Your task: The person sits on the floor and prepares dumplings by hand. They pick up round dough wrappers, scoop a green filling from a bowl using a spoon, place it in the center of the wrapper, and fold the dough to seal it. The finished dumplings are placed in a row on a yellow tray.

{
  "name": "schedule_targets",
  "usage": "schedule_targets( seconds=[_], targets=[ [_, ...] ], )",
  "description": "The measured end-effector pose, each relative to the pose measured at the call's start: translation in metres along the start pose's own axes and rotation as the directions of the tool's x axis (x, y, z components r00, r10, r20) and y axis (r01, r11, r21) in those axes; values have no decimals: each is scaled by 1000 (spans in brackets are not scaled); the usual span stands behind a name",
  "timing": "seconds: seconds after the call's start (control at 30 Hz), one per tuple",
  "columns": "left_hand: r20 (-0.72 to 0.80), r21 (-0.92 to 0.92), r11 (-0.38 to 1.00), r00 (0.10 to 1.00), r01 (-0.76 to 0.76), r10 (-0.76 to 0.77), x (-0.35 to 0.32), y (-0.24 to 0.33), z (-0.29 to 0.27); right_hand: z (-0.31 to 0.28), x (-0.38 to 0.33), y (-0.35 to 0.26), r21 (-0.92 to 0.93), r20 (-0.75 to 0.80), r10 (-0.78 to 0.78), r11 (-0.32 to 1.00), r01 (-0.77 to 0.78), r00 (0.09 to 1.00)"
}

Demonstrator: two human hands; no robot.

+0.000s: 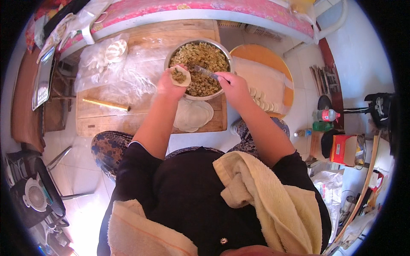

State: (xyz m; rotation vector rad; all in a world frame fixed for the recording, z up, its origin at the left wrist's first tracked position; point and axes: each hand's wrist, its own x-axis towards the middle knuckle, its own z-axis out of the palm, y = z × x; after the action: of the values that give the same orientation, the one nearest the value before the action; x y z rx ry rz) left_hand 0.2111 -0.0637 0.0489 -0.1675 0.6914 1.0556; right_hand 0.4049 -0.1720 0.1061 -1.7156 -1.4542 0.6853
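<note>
In my left hand point(171, 87) lies a round, pale dumpling wrapper point(186, 80) with a small heap of chopped filling point(178, 76) on it. My right hand point(234, 87) grips the handle of a flat spatula-like tool point(206, 72), whose blade reaches into the filling. That filling, brownish and finely chopped, fills a large metal bowl point(167, 54) at the far side of my hands. Below the bowl, a stack of loose round wrappers point(192, 116) rests at the near edge of the wooden table. Several folded dumplings point(265, 104) sit in rows to the right of my right hand.
The dumplings lie on a white sheet over a round yellow board point(252, 52). Clear plastic sheeting point(136, 70) covers part of the wooden table point(149, 120), with a golden tube point(106, 104) near its left. Bottles point(326, 115) and a red box point(344, 149) stand at right.
</note>
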Motion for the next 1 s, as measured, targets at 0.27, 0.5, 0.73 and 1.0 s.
schedule_targets(
  seconds=[0.27, 0.5, 0.73, 1.0],
  targets=[
    [-51, 29, 998, 997, -50, 52, -4, 40, -35, 32, 25, 17, -22, 53, 237, 971, -236, 970],
    [-114, 15, 998, 992, -56, 57, -14, 41, -30, 49, 28, 18, 8, 69, 241, 970, -242, 968],
    [-77, 2, 999, 996, -53, 53, -24, 37, -23, 35, 26, 18, 340, 299, 447, 776, -532, 843],
    [60, -4, 1000, 998, -15, 16, -24, 34, -19, 10, 18, 6, 534, 373, 393, 650, -541, 840]
  ],
)
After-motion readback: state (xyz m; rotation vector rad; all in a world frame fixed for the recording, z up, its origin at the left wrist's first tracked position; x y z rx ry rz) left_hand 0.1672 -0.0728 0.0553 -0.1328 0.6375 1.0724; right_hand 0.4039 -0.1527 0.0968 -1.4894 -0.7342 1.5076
